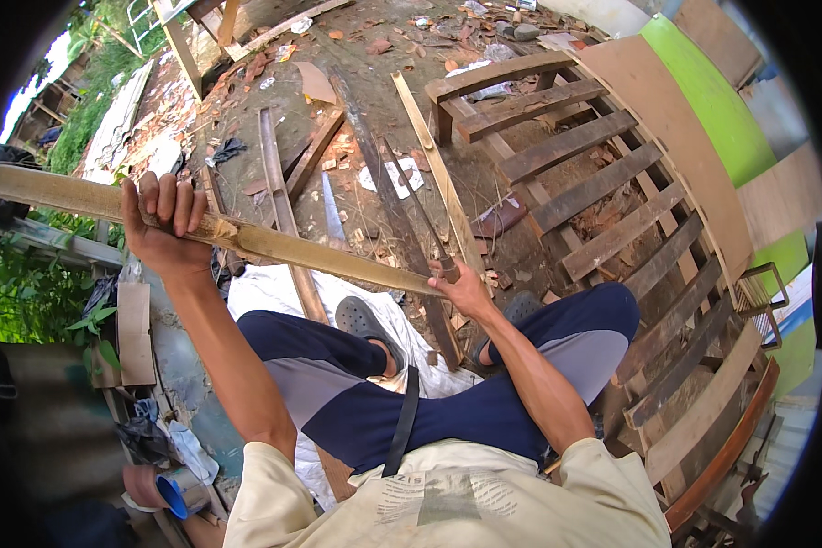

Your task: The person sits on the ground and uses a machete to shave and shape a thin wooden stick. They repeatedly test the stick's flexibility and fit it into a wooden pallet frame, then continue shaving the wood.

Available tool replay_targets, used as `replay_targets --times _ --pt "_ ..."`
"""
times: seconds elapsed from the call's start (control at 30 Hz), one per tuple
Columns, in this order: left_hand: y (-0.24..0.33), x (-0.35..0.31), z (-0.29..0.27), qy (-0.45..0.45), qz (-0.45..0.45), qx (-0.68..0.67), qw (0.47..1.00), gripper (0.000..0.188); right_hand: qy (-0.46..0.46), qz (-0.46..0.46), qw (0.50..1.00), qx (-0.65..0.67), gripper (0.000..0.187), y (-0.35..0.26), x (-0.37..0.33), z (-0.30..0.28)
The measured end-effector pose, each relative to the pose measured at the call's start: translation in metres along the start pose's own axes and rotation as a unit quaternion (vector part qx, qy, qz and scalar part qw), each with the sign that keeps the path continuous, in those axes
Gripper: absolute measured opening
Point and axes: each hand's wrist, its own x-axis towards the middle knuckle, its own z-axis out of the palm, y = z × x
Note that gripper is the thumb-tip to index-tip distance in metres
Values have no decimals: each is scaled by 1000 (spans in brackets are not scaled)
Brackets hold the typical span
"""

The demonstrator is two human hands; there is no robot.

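A long split bamboo strip (pixel 329 260) slants across in front of me, from the far left down to my right hand. My left hand (pixel 166 228) is closed around it near a knot, fingers wrapped over the top. My right hand (pixel 467 290) is closed on the brown handle of a long, thin-bladed knife (pixel 416 203), seen almost edge-on and pointing away from me. The strip's right end meets the thumb side of that hand; whether the fingers also grip it is hidden. A dark wooden beam (pixel 374 155) lies beneath the knife on the ground.
A slatted wooden frame (pixel 583 164) fills the right side. More bamboo strips (pixel 438 164) and a pointed metal blade (pixel 331 208) lie on the littered ground. White sheeting (pixel 256 290) spreads under my feet. Plants (pixel 27 301) and a wall edge stand at the left.
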Motion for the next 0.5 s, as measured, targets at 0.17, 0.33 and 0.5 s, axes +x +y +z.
replay_targets --times 0.17,0.33,0.5 --pt "-25 -10 26 170 57 131 975 40 153 -40 976 -149 42 11 10 -6" --pt "-50 -12 22 201 106 157 961 40 81 95 992 -18 46 -26 -4 -12" --pt "-80 -11 15 248 140 197 938 43 138 -30 979 -144 47 -9 -2 -9"
